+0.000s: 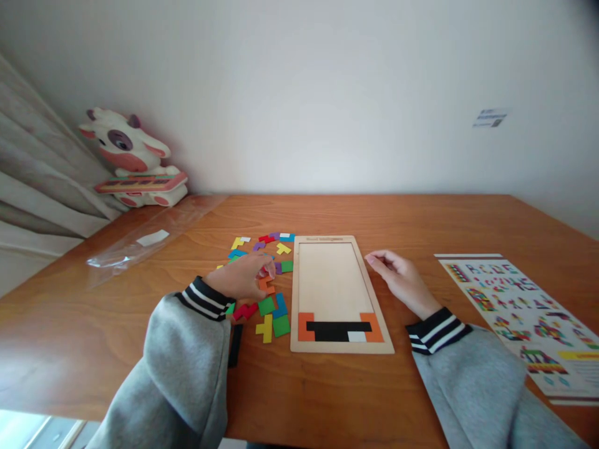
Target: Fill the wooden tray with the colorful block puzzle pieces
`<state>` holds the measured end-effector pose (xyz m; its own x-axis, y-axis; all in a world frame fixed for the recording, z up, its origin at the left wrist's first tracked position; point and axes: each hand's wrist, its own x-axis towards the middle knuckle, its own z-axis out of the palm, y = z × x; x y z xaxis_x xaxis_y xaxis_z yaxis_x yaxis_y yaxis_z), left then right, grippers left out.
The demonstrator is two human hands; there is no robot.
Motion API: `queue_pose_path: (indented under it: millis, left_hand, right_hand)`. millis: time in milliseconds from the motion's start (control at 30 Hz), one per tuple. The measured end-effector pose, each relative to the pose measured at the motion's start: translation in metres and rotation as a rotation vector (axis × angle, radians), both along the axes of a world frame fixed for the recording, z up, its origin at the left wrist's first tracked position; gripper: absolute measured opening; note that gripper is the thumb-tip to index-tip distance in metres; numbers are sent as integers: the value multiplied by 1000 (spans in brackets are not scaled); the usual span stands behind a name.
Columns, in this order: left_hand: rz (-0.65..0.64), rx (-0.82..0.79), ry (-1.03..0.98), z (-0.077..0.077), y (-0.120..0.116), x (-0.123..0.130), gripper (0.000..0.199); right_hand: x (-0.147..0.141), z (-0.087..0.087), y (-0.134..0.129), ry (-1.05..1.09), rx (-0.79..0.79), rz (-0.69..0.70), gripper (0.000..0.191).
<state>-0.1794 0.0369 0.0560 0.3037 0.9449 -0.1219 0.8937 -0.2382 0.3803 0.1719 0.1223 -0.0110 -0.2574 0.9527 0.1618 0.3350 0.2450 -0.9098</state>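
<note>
My left hand (246, 274) is over the loose pieces left of the board. Its thumb and fingers are apart, with an orange block piece (266, 285) between or just under them; contact is hard to make out. My right hand (397, 277) is beside the board's right rim, fingers curled in towards the thumb and nothing visible in them. Between the hands lies a wooden puzzle tray (296, 293). Along its near end sit an orange piece (306, 333) at left, another at right, black pieces (330, 330) and a white piece (356, 337).
Loose coloured pieces, such as a yellow one (266, 328) and a green one (281, 325), lie left of the tray. A black bar (235, 346) lies by my left sleeve. A clear plastic bag (140, 243), a cow toy keyboard (140, 181) and a printed sheet (519, 318) stand or lie further out.
</note>
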Motion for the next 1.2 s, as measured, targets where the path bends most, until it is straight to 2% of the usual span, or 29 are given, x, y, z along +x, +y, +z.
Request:
queue_pose_path:
  millis: [133,400,667,800,867,1000,1200]
  left_hand:
    - [-27,-15,-42,0,-4,-7,26]
    - [149,-188,-201,-15,3,-19,40]
    - [92,-206,-193,-22,8,-20,38]
    - [137,-136,-132,-21,9,-22,57]
    - [178,-151,-93,-19,8,-23,61]
    - [230,-207,-63,-19,8,-26,59]
    - [195,-200,-254,-24,9,-21,52]
  right_hand:
    - [0,0,-2,-3,0,19,52]
    - [-1,0,-3,1,-25,35,51]
    - [-1,-2,-2,10,6,40,48]
    - [1,-3,-2,-9,33,43,47]
    - [1,-3,-3,-24,47,44,46]
    - [-10,4,-3,-47,65,71,44]
    - [-37,19,-2,-5,103,117,42]
